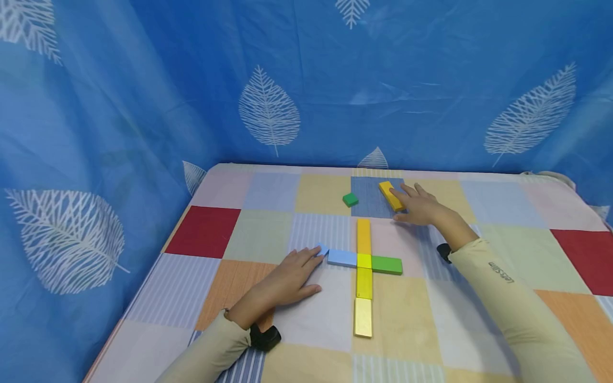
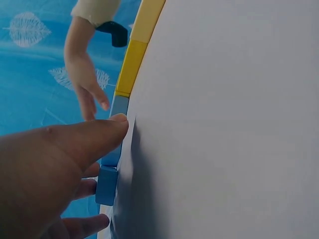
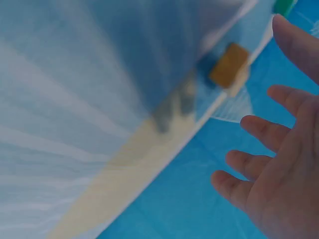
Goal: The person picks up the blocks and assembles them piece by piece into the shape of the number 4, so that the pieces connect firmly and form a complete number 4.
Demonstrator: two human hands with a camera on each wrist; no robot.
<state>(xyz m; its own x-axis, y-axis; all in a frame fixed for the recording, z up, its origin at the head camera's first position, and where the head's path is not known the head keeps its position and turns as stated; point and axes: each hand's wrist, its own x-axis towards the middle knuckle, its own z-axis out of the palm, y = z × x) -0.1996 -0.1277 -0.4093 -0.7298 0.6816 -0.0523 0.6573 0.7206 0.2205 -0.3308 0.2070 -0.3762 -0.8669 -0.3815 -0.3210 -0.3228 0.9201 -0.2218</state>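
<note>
My left hand (image 1: 293,277) lies low over the cloth, its fingertips touching a small blue block (image 1: 323,248). That block sits at the outer end of a longer blue block (image 1: 342,258). In the left wrist view the thumb is stretched out over the blue row, with the small blue block (image 2: 106,186) beside the other fingers. With fingers spread, my right hand (image 1: 421,206) reaches beside a loose orange-yellow block (image 1: 391,197) at the back. The right wrist view shows this block (image 3: 230,65) apart from the fingertips; whether a finger touches it elsewhere I cannot tell.
Flat blocks form a cross: orange-yellow (image 1: 364,236) on top, a bright yellow square (image 1: 364,260) in the centre, green (image 1: 387,265) at right, yellow (image 1: 364,283) and pale yellow (image 1: 363,317) below. A small green block (image 1: 350,199) lies farther back. A blue curtain (image 1: 325,106) hangs behind the table.
</note>
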